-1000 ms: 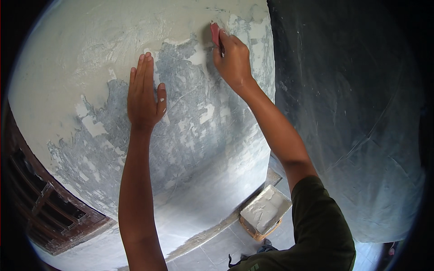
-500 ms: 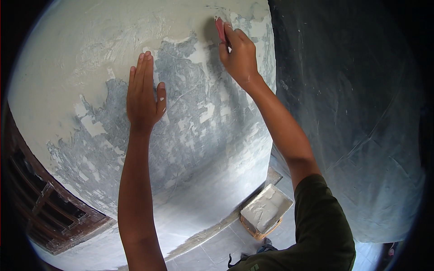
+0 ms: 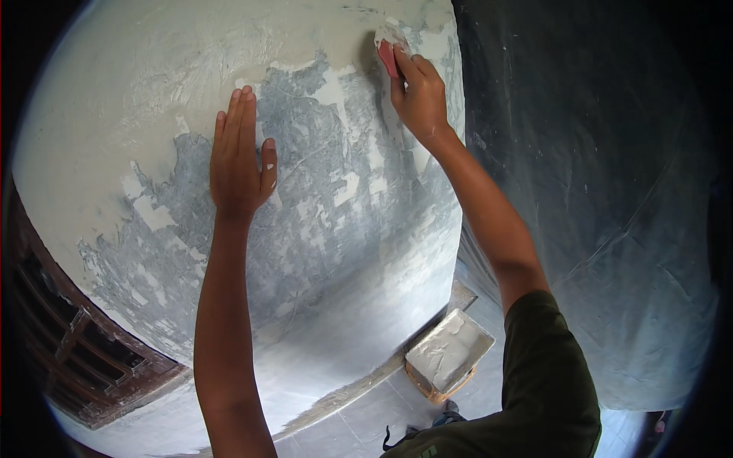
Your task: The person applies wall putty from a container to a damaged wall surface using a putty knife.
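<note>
My left hand (image 3: 237,164) lies flat on the wall (image 3: 305,221), fingers stretched upward and thumb apart, with a few white specks on the thumb. Nothing is in it. Higher up and to the right, my right hand (image 3: 421,95) pinches a red putty scraper (image 3: 387,58) by its body. The scraper's edge is against the wall, where pale putty (image 3: 393,30) shows around it. Smooth cream putty coats the upper left of the wall. Below it the surface is grey with patchy white smears.
A rectangular tray of pale putty (image 3: 450,351) rests on an orange-brown support (image 3: 435,393) on the tiled floor. Dark plastic sheeting (image 3: 588,191) hangs along the right. At lower left is a brown wooden window frame with bars (image 3: 76,343).
My right hand has moved the scraper a short way right and slightly down along the wall. My left hand stays pressed in the same place.
</note>
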`<state>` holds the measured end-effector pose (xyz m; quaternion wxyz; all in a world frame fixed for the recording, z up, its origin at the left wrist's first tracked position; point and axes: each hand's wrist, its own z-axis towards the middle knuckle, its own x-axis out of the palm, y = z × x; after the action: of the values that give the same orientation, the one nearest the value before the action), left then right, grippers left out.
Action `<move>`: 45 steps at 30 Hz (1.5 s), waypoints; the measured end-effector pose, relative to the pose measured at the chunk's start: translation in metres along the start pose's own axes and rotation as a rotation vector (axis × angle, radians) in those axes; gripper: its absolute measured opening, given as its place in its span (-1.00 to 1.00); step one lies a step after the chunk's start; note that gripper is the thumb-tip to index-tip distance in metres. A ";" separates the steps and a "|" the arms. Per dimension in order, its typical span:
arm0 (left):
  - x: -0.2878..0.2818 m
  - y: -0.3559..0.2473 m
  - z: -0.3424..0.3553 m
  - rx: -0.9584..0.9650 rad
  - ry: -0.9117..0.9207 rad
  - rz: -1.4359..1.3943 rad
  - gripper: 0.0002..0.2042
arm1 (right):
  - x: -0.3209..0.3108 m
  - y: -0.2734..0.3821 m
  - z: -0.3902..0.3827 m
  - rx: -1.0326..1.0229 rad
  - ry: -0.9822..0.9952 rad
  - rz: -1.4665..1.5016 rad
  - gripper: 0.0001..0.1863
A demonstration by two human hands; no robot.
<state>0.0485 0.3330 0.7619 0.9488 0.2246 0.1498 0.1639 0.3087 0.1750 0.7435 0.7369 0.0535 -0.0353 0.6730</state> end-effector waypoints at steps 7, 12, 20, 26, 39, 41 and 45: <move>-0.003 0.004 -0.001 -0.002 -0.008 0.041 -0.43 | 0.022 0.009 -0.046 0.027 0.121 -0.024 -0.41; -0.003 0.002 -0.001 0.001 0.009 0.055 -0.43 | 0.006 0.022 -0.066 0.067 0.114 0.096 -0.44; -0.002 0.002 0.000 -0.008 0.013 0.022 -0.44 | 0.027 0.010 -0.017 -0.048 0.065 -0.059 -0.46; 0.000 0.003 -0.002 0.007 0.020 0.026 -0.43 | 0.001 0.050 -0.072 -0.014 0.164 0.166 -0.42; -0.004 0.005 -0.005 -0.009 0.012 0.000 -0.42 | 0.020 0.087 -0.080 -0.030 0.270 0.161 -0.45; 0.000 0.002 -0.001 -0.005 0.004 -0.009 -0.42 | 0.010 0.081 -0.063 -0.036 0.116 0.194 -0.46; -0.001 -0.001 0.001 0.002 0.001 -0.007 -0.42 | 0.012 0.044 0.025 0.114 -0.030 0.059 -0.59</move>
<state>0.0484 0.3315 0.7629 0.9491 0.2249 0.1515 0.1604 0.2670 0.1872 0.7706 0.7119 0.1043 -0.0098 0.6945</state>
